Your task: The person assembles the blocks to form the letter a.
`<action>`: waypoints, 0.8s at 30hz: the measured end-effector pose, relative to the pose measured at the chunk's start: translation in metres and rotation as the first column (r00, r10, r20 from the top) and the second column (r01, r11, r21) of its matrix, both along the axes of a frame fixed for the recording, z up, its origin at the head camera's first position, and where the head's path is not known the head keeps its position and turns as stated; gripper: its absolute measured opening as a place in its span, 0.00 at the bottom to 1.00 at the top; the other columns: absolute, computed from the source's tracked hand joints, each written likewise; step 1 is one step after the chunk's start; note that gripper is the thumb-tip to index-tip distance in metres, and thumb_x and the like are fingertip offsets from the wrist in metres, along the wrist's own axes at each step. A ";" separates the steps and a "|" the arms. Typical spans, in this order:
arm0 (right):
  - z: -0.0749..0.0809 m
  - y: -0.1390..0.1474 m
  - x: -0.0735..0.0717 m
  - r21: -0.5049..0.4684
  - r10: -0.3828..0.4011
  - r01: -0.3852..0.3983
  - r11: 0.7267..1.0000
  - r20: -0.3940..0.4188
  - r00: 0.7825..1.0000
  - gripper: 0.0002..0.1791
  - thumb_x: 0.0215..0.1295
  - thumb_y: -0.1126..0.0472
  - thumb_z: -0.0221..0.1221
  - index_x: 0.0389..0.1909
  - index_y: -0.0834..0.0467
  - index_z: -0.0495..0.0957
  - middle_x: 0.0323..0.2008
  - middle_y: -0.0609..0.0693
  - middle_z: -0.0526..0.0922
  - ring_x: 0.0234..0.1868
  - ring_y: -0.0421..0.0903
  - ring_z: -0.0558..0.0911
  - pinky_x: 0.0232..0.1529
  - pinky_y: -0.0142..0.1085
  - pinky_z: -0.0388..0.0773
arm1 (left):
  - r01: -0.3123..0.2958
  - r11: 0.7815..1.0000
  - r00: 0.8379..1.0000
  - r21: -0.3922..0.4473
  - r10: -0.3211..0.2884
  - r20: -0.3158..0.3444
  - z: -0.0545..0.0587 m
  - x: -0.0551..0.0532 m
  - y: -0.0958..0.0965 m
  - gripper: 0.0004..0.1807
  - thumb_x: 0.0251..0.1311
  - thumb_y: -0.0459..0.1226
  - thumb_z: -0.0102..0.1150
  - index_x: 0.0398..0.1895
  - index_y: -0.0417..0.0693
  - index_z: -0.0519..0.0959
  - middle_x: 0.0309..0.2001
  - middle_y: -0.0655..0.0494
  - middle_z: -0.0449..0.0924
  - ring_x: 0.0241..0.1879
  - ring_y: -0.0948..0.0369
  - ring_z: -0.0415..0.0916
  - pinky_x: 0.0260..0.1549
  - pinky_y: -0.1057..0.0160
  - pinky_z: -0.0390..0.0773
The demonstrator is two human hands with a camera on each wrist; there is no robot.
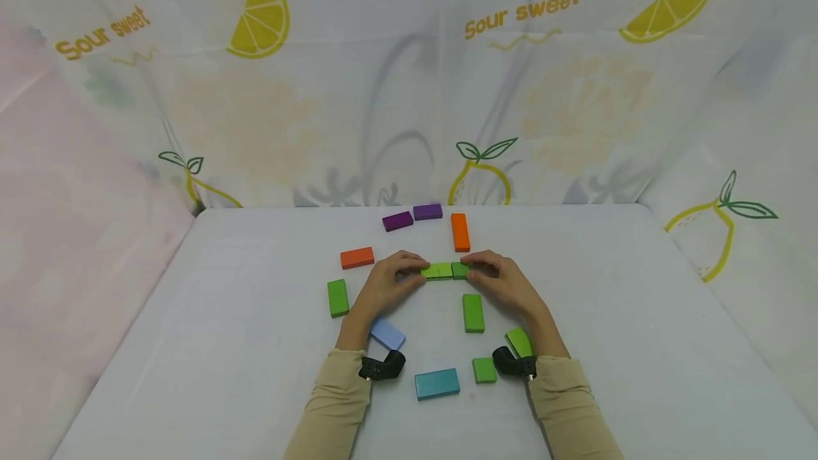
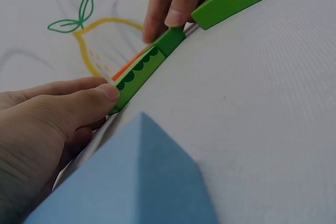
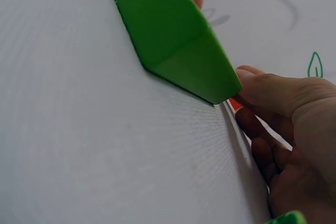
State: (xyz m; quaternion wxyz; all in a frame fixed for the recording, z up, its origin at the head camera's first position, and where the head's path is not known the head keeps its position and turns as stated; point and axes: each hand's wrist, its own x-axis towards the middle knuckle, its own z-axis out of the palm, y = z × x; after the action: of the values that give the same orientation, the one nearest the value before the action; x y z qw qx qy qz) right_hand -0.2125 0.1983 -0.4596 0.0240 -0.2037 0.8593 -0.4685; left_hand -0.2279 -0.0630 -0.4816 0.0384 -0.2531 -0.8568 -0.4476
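My left hand (image 1: 387, 287) pinches the left end of a light green block (image 1: 438, 272) between thumb and fingers. A dark scalloped edge shows along that block's side (image 2: 140, 70) in the left wrist view. Against its right end sits a small darker green block (image 1: 459, 271), its far end pinched by my right hand (image 1: 513, 289). Together the two blocks form a short row on the white table. A rectangular green block (image 1: 473, 313) lies just nearer, and in the right wrist view this green block (image 3: 168, 30) partly hides the fingers.
Orange blocks (image 1: 460, 232) and purple blocks (image 1: 427, 212) lie behind the hands. A green block (image 1: 338, 298) is at the left. Under the left wrist is a light blue block (image 1: 388, 334); a teal block (image 1: 437, 384) and small green block (image 1: 483, 370) lie in front.
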 end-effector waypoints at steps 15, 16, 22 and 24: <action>-0.003 -0.003 0.002 -0.003 -0.010 0.010 1.000 -0.002 1.000 0.17 0.64 0.60 0.59 0.53 0.59 0.78 0.53 0.55 0.80 0.58 0.53 0.76 0.60 0.49 0.68 | 0.014 1.000 1.000 0.016 -0.014 -0.003 0.000 0.003 -0.002 0.13 0.56 0.37 0.65 0.46 0.53 0.83 0.48 0.58 0.81 0.49 0.62 0.77 0.52 0.61 0.76; -0.003 -0.003 0.002 -0.002 -0.013 0.013 1.000 0.005 1.000 0.17 0.64 0.59 0.59 0.53 0.58 0.78 0.53 0.54 0.80 0.58 0.52 0.76 0.60 0.48 0.68 | 0.014 1.000 1.000 0.017 -0.014 -0.006 0.000 0.002 -0.002 0.14 0.56 0.36 0.65 0.46 0.53 0.83 0.48 0.58 0.81 0.48 0.62 0.77 0.51 0.61 0.76; 0.000 -0.002 0.002 0.020 -0.014 0.014 1.000 -0.006 1.000 0.17 0.64 0.59 0.59 0.53 0.58 0.78 0.53 0.55 0.80 0.57 0.52 0.76 0.60 0.47 0.69 | 0.016 0.999 0.999 0.028 -0.016 -0.031 -0.001 0.001 0.000 0.14 0.55 0.36 0.65 0.46 0.53 0.83 0.47 0.59 0.81 0.48 0.63 0.78 0.50 0.61 0.76; 0.000 -0.001 0.001 0.015 -0.011 0.012 1.000 -0.004 1.000 0.17 0.64 0.60 0.59 0.53 0.59 0.77 0.54 0.55 0.80 0.58 0.53 0.75 0.61 0.47 0.68 | 0.012 1.000 1.000 0.027 -0.011 -0.026 -0.002 0.000 0.000 0.14 0.56 0.36 0.65 0.46 0.53 0.83 0.47 0.59 0.81 0.48 0.63 0.78 0.50 0.61 0.76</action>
State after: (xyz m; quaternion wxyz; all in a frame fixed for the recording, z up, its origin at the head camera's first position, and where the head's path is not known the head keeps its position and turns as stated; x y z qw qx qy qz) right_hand -0.2117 0.1969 -0.4593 0.0212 -0.1994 0.8640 -0.4618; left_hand -0.2279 -0.0629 -0.4834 0.0507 -0.2633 -0.8485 -0.4562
